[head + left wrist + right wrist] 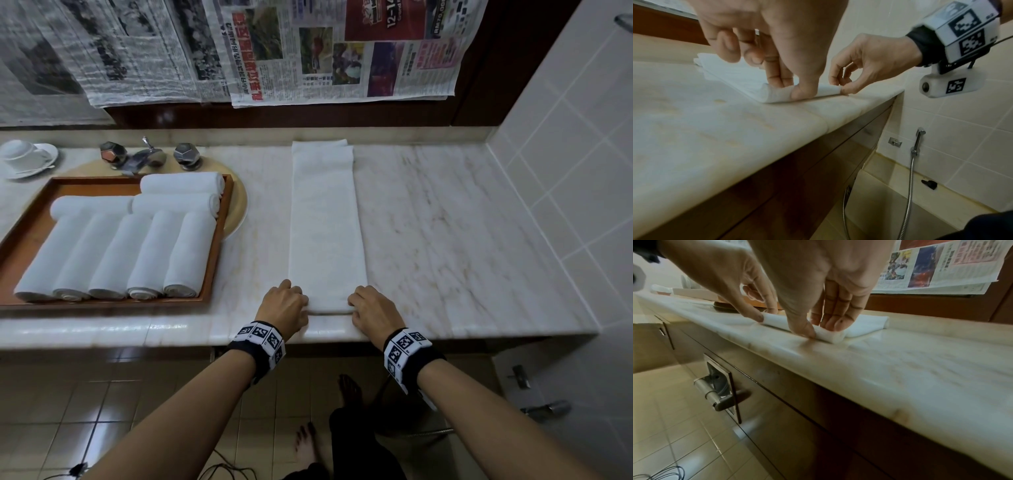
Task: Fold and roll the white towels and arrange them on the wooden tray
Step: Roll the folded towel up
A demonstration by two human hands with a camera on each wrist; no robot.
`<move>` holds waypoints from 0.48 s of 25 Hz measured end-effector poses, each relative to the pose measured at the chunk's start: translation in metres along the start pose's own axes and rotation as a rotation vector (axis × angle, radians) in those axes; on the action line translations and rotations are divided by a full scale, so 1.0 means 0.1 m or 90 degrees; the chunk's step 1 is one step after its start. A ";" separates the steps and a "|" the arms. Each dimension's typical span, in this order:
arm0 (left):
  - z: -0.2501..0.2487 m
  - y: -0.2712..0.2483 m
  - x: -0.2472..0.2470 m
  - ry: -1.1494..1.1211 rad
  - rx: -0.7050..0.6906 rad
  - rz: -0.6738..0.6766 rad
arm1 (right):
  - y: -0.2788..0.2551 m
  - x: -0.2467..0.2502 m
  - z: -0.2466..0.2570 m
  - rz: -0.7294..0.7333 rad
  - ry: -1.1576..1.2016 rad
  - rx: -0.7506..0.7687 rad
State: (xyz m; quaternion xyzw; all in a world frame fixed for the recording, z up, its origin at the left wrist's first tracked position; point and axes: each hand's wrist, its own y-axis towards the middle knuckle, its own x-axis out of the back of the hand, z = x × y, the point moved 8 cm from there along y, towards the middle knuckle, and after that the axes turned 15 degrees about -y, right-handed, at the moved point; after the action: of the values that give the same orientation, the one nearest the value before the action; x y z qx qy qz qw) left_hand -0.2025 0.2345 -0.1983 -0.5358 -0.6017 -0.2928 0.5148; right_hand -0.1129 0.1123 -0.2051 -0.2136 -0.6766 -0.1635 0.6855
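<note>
At the lower centre of the head view, the left hand (pixel 284 305) and right hand (pixel 371 308) each pinch a near corner of the folded white towel (pixel 325 219), thumbs under and fingers (pixel 777 76) over its just-curled edge. The towel lies as a long strip on the marble counter (pixel 445 222), running toward the top. At left, the wooden tray (pixel 30 236) holds eight rolled towels (pixel 120 253).

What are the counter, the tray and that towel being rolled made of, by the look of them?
Counter: likely polished marble or similar stone, pale with tan veins and a glossy front edge. Tray: reddish-brown wood, smooth, probably varnished. Towel: soft white cloth, maybe cotton; both the left hand and right hand curl its near end into a roll.
</note>
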 end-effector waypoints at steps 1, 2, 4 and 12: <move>-0.01 0.00 0.01 0.010 -0.005 0.000 | 0.01 0.01 0.00 0.002 -0.006 -0.005; 0.00 0.00 0.02 0.011 -0.008 0.000 | 0.02 0.03 0.00 -0.006 -0.016 -0.003; 0.03 -0.01 0.04 -0.001 -0.019 -0.004 | 0.02 0.08 -0.03 0.001 -0.014 -0.004; 0.16 -0.07 0.03 -0.152 0.006 0.005 | -0.05 0.08 -0.26 0.125 0.021 -0.064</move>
State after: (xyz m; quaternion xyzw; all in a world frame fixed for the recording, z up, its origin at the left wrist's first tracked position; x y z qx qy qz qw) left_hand -0.2136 0.2485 -0.1988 -0.5666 -0.6579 -0.2222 0.4435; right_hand -0.0928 0.0948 -0.1969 -0.3100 -0.6319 -0.1327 0.6979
